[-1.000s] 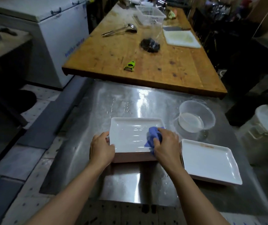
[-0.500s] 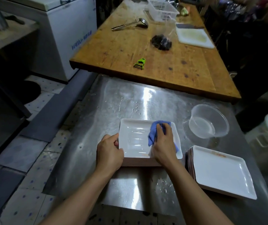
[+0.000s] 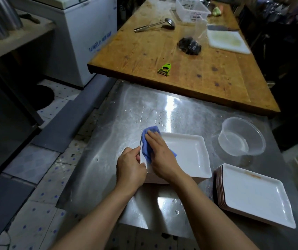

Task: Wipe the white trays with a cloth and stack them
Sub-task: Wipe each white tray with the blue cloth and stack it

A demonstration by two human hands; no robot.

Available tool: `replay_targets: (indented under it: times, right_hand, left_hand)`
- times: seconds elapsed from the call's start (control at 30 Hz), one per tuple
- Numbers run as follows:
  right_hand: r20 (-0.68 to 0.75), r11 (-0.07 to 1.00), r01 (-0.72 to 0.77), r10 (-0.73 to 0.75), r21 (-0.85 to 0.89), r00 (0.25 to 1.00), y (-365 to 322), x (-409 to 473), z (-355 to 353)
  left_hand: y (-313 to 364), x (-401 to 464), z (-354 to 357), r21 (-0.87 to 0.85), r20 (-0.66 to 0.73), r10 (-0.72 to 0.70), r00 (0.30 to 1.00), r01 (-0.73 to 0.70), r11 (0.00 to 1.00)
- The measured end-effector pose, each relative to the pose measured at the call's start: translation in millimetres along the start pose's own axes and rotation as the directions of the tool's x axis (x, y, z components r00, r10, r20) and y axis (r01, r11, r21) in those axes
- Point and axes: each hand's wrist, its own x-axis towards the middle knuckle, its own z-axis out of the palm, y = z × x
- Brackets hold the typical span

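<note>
A white rectangular tray (image 3: 188, 156) lies on top of a low stack on the wet steel table (image 3: 144, 109). My right hand (image 3: 160, 154) presses a blue cloth (image 3: 147, 141) flat on the tray's far left corner, fingers straight. My left hand (image 3: 130, 166) grips the tray's near left edge, fingers curled round the rim. A second stack of white trays (image 3: 256, 193) sits to the right, its top tray bearing an orange smear near the far edge.
A clear plastic bowl (image 3: 242, 138) with water stands right of the tray. Behind the steel table is a wooden table (image 3: 180, 65) with a green peeler (image 3: 164, 69), ladle (image 3: 155, 26), white basket (image 3: 191, 9) and cutting board (image 3: 227, 41). A white freezer (image 3: 83, 38) stands left.
My right hand has slid the blue cloth from the tray's right side across to its far left corner. My left hand has kept its hold on the left edge.
</note>
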Motion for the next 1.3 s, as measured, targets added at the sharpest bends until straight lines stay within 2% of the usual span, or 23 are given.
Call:
replay_targets:
  times: [0.07, 0.2, 0.47, 0.57, 0.7, 1.0, 1.17, 1.3]
  right_hand:
    - [0.007, 0.995, -0.001, 0.0, 0.1, 1.0, -2, -10, -4]
    - [0.049, 0.991, -0.003, -0.003, 0.137, 0.999, -9, -26, -12]
    - [-0.002, 0.998, 0.059, -0.059, 0.004, 0.998, -11, -58, -6]
    - [-0.024, 0.994, 0.091, -0.093, -0.053, 0.995, -13, -62, -2]
    - [-0.081, 0.988, 0.048, -0.06, -0.147, 0.995, -6, -71, -5]
    - [-0.23, 0.879, -0.273, 0.194, -0.39, 0.954, 54, -112, -43]
    - [-0.168, 0.79, -0.301, 0.25, -0.533, 0.953, 71, -96, -55]
    - [-0.117, 0.806, -0.246, 0.217, -0.538, 0.969, 81, -66, -68]
  left_hand:
    - [1, 0, 0, -0.018, 0.012, -0.026, 1.0, 0.027, 0.999]
    - [-1, 1, -2, -0.1, 0.061, -0.087, 0.994, 0.093, 0.991]
    - [-3, 6, -7, -0.248, 0.153, -0.154, 0.976, 0.189, 0.95]
    - [3, 7, -3, -0.175, 0.084, -0.167, 0.982, 0.179, 0.968]
    - [9, 6, 0, -0.034, -0.008, -0.179, 0.984, 0.178, 0.983]
    - [11, 5, 6, 0.084, -0.063, -0.114, 0.991, 0.119, 0.989]
    - [12, 2, 8, 0.105, -0.073, -0.06, 0.995, 0.068, 0.992]
    - [13, 1, 9, 0.108, -0.11, -0.022, 0.994, 0.034, 0.994]
